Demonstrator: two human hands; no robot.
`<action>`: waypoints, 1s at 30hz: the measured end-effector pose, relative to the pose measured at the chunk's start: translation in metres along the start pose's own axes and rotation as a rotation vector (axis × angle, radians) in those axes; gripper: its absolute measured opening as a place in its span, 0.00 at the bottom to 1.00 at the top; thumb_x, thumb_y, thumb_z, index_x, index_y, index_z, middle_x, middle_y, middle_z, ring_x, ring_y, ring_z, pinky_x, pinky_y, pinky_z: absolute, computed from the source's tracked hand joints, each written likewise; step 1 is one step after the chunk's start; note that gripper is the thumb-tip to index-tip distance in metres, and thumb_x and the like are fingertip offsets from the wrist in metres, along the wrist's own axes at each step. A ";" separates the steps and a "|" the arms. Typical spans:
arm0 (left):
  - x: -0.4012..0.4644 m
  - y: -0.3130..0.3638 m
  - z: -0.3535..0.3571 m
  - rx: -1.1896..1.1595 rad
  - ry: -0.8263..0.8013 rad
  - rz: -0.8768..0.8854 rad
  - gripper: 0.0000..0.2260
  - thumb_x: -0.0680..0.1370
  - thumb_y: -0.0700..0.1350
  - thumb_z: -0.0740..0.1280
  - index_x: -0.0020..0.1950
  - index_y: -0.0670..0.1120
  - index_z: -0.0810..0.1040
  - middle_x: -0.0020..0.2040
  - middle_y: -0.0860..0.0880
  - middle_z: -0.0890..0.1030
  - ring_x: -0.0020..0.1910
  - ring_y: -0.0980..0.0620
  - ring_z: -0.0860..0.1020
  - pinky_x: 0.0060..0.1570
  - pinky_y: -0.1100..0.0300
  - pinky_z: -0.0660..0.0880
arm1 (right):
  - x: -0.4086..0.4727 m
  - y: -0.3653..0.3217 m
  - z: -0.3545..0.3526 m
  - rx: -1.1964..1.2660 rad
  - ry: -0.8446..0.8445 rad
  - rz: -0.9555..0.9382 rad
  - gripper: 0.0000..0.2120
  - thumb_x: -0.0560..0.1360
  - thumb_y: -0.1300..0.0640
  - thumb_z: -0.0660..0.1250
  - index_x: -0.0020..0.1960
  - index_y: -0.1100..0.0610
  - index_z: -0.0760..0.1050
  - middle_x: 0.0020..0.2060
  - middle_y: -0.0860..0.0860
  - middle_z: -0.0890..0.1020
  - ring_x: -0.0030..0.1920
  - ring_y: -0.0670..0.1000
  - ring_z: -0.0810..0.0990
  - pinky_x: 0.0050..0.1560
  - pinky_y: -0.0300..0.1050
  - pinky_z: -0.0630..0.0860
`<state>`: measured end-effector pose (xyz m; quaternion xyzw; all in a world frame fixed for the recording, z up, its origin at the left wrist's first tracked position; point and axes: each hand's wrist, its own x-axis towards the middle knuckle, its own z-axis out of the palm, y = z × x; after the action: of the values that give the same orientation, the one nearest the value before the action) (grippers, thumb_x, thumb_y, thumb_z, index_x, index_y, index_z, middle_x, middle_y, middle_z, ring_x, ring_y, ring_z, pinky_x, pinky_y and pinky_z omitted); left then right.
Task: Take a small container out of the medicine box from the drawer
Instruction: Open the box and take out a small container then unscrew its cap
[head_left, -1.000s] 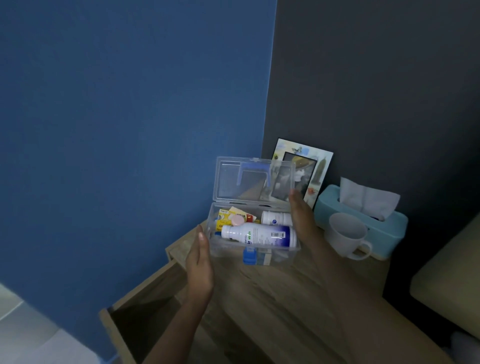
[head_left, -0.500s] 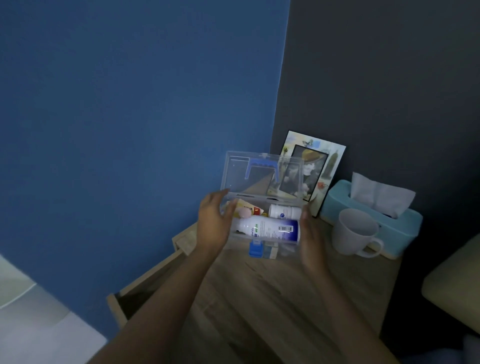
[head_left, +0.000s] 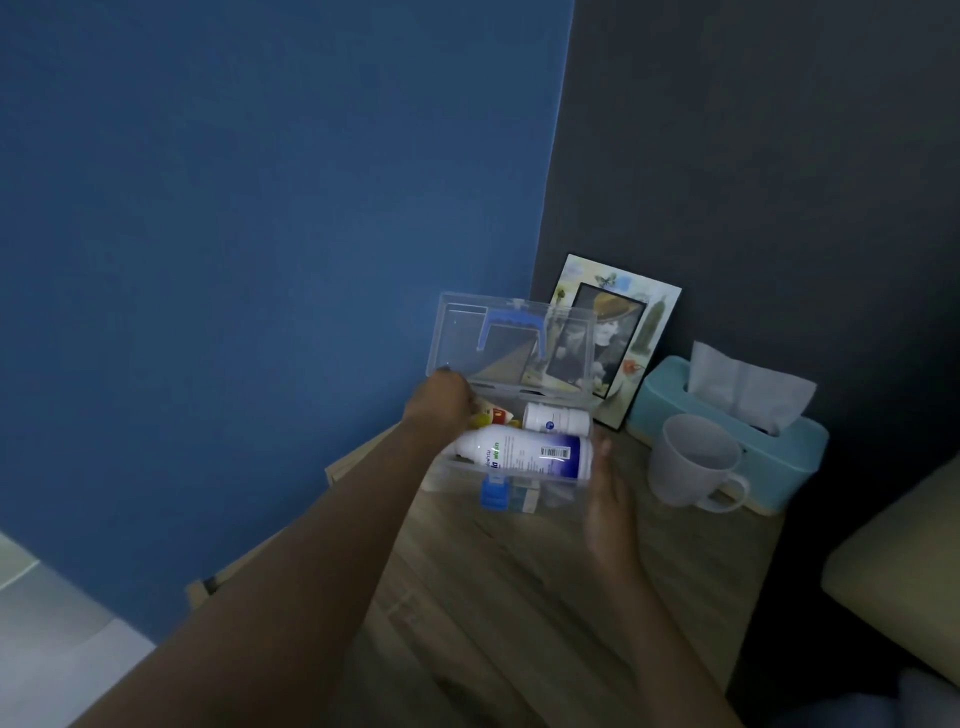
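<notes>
1. Done, judging by how things lie: medicine box (head_left: 511, 467) out of the drawer (head_left: 332, 467) and resting on the wooden surface (head_left: 519, 597), clear lid (head_left: 511, 345) swung up and leaning back toward the picture frame (head_left: 621, 332).
2. Under way: left hand (head_left: 441, 410) reaching into the box at its left end, fingers curled down among the contents beside a yellow-and-red packet (head_left: 493, 415); cannot tell whether anything is gripped yet, fingertips hidden.
3. Right hand (head_left: 605, 499) flat and open against the right wall of the box, steadying it, holding nothing else.
4. Left inside: a large white-and-blue bottle (head_left: 524, 454) lying across the front, a small white container (head_left: 556, 418) just behind it, both untouched as far as visible.
5. Remaining: close on a small container, lift it clear of the box rim.
6. Nearby, well clear of the reach: white mug (head_left: 691, 460) and teal tissue box (head_left: 727, 431).
</notes>
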<state>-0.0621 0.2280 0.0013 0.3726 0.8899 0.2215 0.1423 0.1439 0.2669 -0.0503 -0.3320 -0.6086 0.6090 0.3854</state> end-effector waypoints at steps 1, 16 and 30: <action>0.001 -0.002 0.001 -0.027 -0.001 -0.022 0.15 0.76 0.46 0.68 0.58 0.38 0.81 0.58 0.41 0.80 0.56 0.43 0.80 0.57 0.54 0.75 | 0.000 0.000 0.000 0.005 0.004 0.003 0.27 0.74 0.38 0.49 0.58 0.55 0.76 0.47 0.56 0.83 0.39 0.41 0.84 0.35 0.30 0.76; -0.143 0.012 0.043 -1.135 0.057 0.078 0.10 0.78 0.44 0.66 0.58 0.50 0.81 0.46 0.54 0.86 0.45 0.57 0.84 0.47 0.65 0.80 | -0.072 -0.011 0.010 0.034 0.050 -0.026 0.18 0.80 0.52 0.57 0.67 0.55 0.74 0.61 0.46 0.81 0.60 0.38 0.78 0.56 0.27 0.73; -0.218 0.001 0.111 -1.147 -0.112 0.037 0.10 0.79 0.43 0.64 0.52 0.54 0.84 0.41 0.57 0.87 0.41 0.63 0.83 0.40 0.71 0.76 | -0.143 0.015 -0.009 0.046 0.063 0.177 0.14 0.81 0.56 0.58 0.65 0.54 0.75 0.56 0.48 0.83 0.55 0.37 0.81 0.55 0.29 0.75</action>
<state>0.1339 0.1023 -0.0742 0.2623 0.6118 0.6511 0.3647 0.2199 0.1465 -0.0746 -0.3942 -0.5503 0.6439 0.3566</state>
